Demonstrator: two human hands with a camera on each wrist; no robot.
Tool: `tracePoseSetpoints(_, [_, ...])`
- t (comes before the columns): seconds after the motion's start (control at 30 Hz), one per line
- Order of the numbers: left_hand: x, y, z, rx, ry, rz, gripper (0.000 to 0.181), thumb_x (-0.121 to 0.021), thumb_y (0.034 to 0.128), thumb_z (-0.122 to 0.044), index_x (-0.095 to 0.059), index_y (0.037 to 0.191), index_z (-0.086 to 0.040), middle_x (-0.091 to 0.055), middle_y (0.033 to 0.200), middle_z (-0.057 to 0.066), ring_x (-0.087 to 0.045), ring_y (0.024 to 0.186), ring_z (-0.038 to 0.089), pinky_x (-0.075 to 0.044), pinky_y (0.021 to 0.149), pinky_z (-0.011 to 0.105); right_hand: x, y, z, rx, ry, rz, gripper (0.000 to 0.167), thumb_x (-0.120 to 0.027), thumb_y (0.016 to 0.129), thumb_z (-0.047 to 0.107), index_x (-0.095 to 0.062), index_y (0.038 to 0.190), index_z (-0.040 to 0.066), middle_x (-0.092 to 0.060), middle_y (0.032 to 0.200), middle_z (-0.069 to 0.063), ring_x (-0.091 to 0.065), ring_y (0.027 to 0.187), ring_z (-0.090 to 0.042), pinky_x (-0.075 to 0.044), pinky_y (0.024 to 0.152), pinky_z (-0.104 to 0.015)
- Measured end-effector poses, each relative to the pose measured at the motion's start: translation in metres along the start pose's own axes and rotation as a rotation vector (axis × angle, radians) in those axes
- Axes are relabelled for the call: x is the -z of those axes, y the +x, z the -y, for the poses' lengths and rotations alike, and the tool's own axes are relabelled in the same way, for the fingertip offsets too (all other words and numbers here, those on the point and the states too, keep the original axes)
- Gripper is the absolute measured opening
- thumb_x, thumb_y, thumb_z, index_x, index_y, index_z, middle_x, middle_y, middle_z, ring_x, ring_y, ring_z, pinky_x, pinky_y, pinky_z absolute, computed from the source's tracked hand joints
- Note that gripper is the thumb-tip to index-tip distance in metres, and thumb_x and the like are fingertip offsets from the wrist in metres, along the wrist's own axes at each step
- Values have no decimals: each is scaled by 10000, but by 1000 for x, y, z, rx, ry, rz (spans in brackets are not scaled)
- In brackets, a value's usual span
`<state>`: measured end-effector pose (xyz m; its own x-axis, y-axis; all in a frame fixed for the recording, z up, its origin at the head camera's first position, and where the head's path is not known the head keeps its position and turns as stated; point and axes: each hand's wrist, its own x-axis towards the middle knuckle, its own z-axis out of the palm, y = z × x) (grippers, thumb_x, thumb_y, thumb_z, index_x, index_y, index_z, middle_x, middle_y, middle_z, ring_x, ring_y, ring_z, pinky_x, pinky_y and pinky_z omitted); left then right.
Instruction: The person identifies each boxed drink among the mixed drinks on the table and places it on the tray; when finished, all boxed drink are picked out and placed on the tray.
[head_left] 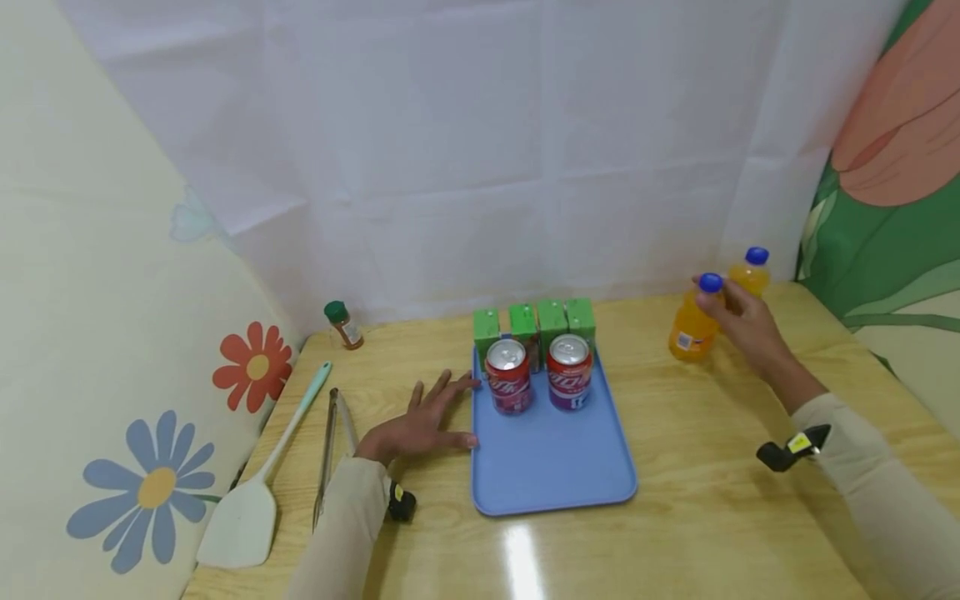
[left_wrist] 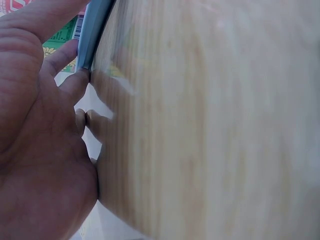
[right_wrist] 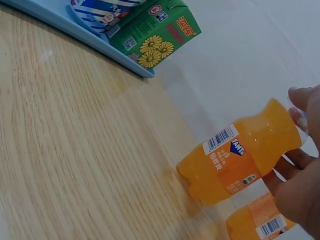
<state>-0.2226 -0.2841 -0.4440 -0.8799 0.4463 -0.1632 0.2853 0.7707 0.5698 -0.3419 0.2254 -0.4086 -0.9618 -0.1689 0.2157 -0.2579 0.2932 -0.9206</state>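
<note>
My right hand (head_left: 753,333) grips an orange soda bottle (head_left: 688,327) with a blue cap near its neck, at the right of the table. The right wrist view shows fingers around the upper part of this Fanta bottle (right_wrist: 235,155); whether its base touches the table is hard to tell. Just behind it stands a second orange soda bottle (head_left: 750,275). My left hand (head_left: 420,425) lies with fingers spread, fingertips at the left rim of a blue tray (head_left: 555,471). On the tray stand two soda cans (head_left: 510,387), with several green drink cartons (head_left: 552,315) in a row behind them.
At the left lie a white spatula (head_left: 243,517) with a green-tipped handle and metal tongs (head_left: 327,450). A small spice jar (head_left: 345,325) with a green lid is near the back left. White cloth (head_left: 450,167) hangs behind the wooden table (head_left: 675,517).
</note>
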Motion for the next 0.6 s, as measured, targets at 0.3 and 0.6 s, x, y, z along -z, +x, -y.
tracePoseSetpoints(0.3, [0,1,1,7,2,3,892,-685,900,-561,-202,1604,-303,-30,1691,18,148,1521,288,201,1152,562,-4,-6,10,-9,-43,-65,590,-578,1003,454,-501,1489,127,-515,1476,-128,-518,1181,-77,-447,884,-84])
tracePoseSetpoints(0.6, [0,3,1,-5,22,1,893,-689,904,-546,-208,1605,-271,-50,1690,60,137,1519,339,191,1146,592,-6,-16,35,49,-92,-50,499,-602,996,445,-578,1440,219,-592,1408,-93,-567,1140,-55,-481,854,-99])
